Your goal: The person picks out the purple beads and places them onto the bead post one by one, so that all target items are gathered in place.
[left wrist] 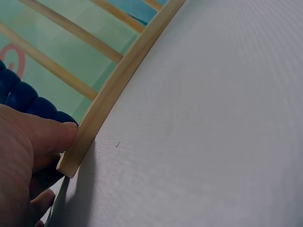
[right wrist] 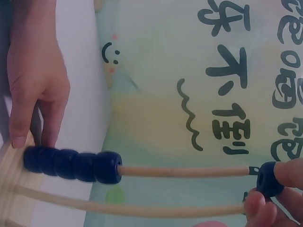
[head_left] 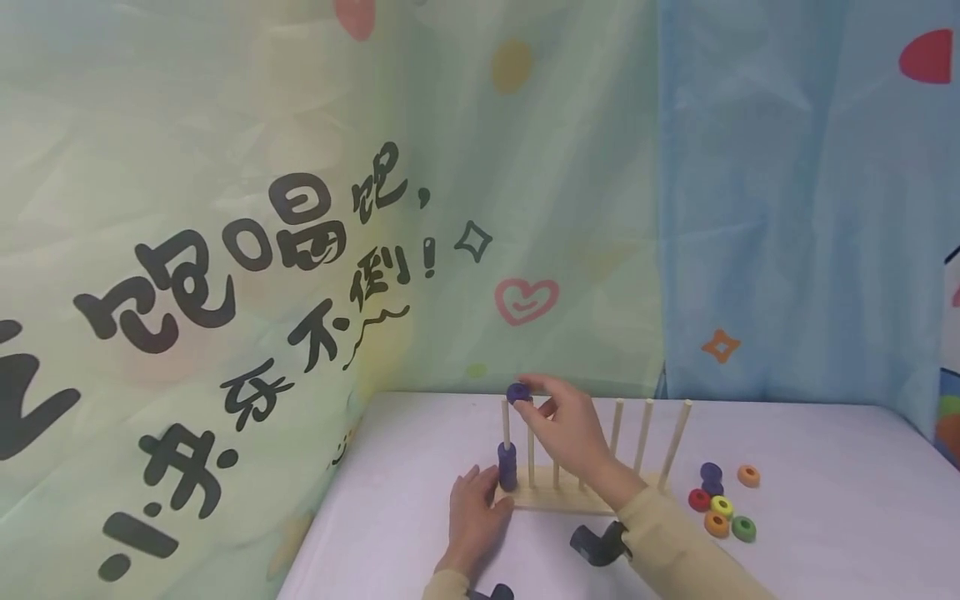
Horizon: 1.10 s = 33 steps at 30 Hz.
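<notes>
Atop leftmost peg (head_left: 506, 423): blue ring (head_left: 517, 393) pinched by right hand (head_left: 564, 433); left hand (head_left: 477, 510) steadies base (head_left: 551, 500).

Seven wooden pegs (head_left: 646, 437) on one base (head_left: 551, 499), as far as the hand lets me count. Five dark blue rings (right wrist: 72, 164) stacked on the end peg; one more blue ring (head_left: 517, 392) at its tip. Seven loose rings (head_left: 722, 505) on the table (head_left: 825, 500): two purple, two orange, one red, one yellow, one green. Two hands.

light: soft, even, bright | shadows: faint | glare: none | head view slightly hazy | wrist views sharp
</notes>
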{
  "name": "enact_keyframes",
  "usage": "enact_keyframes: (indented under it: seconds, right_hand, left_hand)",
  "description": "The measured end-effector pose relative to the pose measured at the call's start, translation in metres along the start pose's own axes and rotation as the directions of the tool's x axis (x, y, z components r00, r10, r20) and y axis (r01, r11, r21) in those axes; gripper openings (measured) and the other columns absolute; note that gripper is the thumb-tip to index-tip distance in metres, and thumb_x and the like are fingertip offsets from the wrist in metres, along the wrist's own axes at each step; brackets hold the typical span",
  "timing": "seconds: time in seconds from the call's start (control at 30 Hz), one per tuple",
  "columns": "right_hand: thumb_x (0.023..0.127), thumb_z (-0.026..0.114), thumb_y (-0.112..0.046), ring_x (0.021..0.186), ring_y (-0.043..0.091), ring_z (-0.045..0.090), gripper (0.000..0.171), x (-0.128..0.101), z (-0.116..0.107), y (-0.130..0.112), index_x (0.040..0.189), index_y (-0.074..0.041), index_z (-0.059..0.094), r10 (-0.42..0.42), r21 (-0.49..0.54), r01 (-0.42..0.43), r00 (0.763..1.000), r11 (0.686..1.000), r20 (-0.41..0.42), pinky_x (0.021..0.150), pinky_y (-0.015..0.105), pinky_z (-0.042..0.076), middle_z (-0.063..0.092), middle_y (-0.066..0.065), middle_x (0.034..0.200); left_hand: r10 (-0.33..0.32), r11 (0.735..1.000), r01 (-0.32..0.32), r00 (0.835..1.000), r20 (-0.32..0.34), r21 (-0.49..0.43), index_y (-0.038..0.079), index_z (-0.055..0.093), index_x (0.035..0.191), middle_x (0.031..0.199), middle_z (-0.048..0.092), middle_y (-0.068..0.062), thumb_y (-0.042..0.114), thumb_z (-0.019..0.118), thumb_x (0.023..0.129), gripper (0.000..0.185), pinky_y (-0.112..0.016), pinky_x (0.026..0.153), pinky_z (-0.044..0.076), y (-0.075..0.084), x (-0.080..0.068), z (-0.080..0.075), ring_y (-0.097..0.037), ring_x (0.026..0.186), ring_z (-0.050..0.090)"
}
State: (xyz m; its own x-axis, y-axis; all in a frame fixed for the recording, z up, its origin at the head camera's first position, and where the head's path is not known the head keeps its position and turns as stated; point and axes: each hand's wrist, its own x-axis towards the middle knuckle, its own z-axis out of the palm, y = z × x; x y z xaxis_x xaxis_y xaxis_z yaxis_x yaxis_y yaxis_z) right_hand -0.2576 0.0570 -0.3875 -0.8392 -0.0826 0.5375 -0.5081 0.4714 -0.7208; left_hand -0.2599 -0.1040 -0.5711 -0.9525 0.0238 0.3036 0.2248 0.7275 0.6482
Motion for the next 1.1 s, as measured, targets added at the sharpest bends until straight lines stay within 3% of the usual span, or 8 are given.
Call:
enact_keyframes:
  seconds: [0.27,0.47,0.8,1.1]
  right_hand:
    - [0.079,0.069,-0.021,0.044,0.006,0.048,0.031,0.002,0.012,-0.003,0.109,-0.023,0.064,0.034,-0.017,-0.034,0.999,0.999,-0.003,0.036,0.022,0.037,0.067,-0.008,0.097]
    - [0.079,0.069,-0.022,0.043,0.006,0.045,0.029,0.006,0.016,-0.002,0.108,-0.022,0.064,0.004,-0.042,-0.005,1.0,0.999,-0.02,0.035,0.021,0.034,0.067,-0.008,0.096]
    - [0.077,0.07,-0.023,0.05,0.006,0.044,0.029,0.003,0.023,0.006,0.106,-0.021,0.064,0.0,-0.103,-0.002,1.0,0.995,-0.016,0.042,0.022,0.037,0.064,-0.011,0.091]
    - [0.077,0.071,-0.025,0.051,0.006,0.046,0.029,0.0,0.025,0.01,0.104,-0.019,0.064,0.047,-0.144,-0.043,0.998,0.989,0.031,0.043,0.022,0.039,0.064,-0.009,0.094]
  left_hand:
    - [-0.007,1.0,0.007,1.0,0.009,0.002,0.013,0.057,0.121,0.122,0.059,-0.001,0.024,0.066,0.076,0.048,-0.05,0.109,0.017,0.001,0.0,-0.001,-0.029,0.125,0.04]
    - [-0.008,1.0,0.008,1.0,0.015,-0.005,0.014,0.056,0.122,0.123,0.058,-0.001,0.025,0.065,0.076,0.048,-0.048,0.11,0.016,0.003,0.0,-0.003,-0.028,0.126,0.039]
    - [-0.002,1.0,0.002,1.0,0.013,-0.008,0.015,0.057,0.122,0.122,0.058,-0.001,0.023,0.066,0.075,0.048,-0.05,0.109,0.015,0.001,-0.001,0.0,-0.029,0.126,0.039]
    - [-0.039,0.999,0.039,0.999,0.021,-0.011,0.02,0.057,0.121,0.124,0.057,0.002,0.025,0.064,0.077,0.044,-0.05,0.11,0.014,0.003,-0.002,0.0,-0.027,0.127,0.037]
